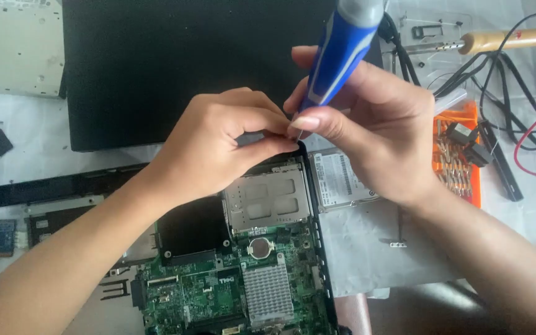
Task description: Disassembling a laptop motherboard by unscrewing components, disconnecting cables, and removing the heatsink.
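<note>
Gripping a blue screwdriver [336, 59], the right hand [367, 130] meets the pinched left hand [218, 142] above the motherboard [218, 285].

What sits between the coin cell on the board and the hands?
The silver metal card slot cage lies between the coin cell and both hands, left, right; head view.

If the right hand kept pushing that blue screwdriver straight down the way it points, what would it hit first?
Probably the black frame edge of the opened laptop, beside the metal card cage. The right hand aims the screwdriver there; the left hand's fingertips hide the tip.
</note>
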